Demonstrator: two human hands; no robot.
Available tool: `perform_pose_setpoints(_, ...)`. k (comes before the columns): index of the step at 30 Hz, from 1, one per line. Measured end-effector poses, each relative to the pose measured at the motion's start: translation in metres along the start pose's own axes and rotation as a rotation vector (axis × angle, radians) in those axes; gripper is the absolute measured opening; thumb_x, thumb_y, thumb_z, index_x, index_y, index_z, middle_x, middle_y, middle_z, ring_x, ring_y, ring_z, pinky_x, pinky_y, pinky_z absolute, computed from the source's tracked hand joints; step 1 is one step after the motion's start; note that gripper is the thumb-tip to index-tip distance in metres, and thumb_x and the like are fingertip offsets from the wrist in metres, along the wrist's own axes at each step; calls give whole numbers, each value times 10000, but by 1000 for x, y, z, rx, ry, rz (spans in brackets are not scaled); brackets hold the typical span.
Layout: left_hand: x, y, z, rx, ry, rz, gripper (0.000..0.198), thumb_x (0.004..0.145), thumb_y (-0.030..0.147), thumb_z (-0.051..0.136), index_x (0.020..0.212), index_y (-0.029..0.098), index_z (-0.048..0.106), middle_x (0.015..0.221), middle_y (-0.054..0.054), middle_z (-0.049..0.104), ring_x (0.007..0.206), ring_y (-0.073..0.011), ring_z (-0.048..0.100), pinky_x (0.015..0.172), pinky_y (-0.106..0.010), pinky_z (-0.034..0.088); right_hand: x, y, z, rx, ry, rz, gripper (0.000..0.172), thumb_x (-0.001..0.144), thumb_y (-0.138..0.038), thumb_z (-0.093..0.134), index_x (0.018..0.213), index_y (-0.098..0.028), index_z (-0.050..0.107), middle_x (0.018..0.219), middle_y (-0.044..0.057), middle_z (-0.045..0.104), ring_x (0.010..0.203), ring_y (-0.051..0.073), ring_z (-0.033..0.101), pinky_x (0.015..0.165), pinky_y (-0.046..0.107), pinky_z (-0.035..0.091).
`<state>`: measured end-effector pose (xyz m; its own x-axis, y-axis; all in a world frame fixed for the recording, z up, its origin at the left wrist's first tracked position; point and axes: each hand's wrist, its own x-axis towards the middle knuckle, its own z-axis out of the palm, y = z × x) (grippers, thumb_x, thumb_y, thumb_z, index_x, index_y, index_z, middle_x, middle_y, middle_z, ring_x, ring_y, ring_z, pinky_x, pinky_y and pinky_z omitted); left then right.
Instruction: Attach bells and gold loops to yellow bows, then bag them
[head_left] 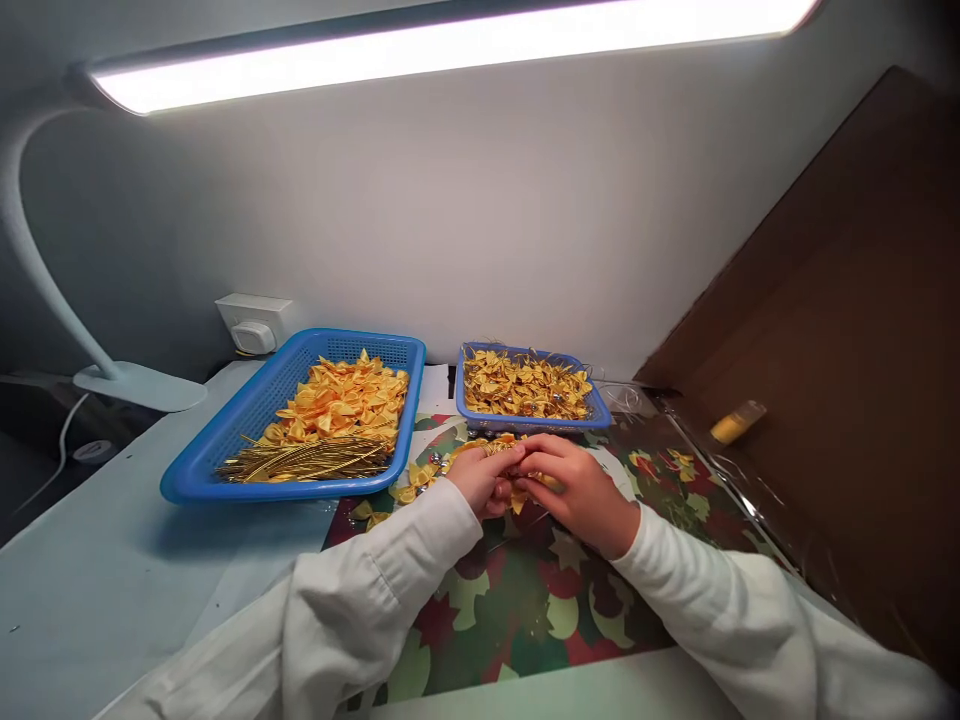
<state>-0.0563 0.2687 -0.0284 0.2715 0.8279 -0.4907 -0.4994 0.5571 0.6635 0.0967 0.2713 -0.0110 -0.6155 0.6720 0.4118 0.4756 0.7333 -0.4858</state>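
My left hand and my right hand meet over the patterned mat, fingertips pinched together. Between them shows part of a gold ribbon bow, mostly covered by the fingers. Just behind and left of my hands lie loose gold bows with small shiny beads among them. Beyond my hands stands a small blue basket filled with gold bows and thin gold wires. A larger blue basket at the left holds a heap of gold bows and a bundle of gold wire ties.
A lit lamp hangs overhead, its base at the left. A wall socket sits behind the large basket. At the right stands a brown panel with a small yellow container near it. The camouflage mat covers the table's middle.
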Motion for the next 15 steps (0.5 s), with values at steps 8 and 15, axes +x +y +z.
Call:
perform_pose_setpoints(8, 0, -4, 2, -85, 76, 39, 173, 785, 188, 629, 651, 116, 546, 620, 35, 546, 305, 25, 272, 268, -96, 147, 41, 64, -12, 50, 234, 464, 196, 779, -318, 607, 866, -149, 655, 834, 77, 702, 727, 174, 634, 693, 310, 507)
perform_pose_setpoints(15, 1, 2, 1, -122, 132, 127, 241, 893, 236, 515, 680, 126, 538, 492, 78, 422, 279, 14, 200, 269, -108, 141, 75, 79, 12, 28, 205, 467, 102, 688, -205, 652, 610, -158, 606, 611, 17, 625, 601, 140, 545, 646, 283, 448)
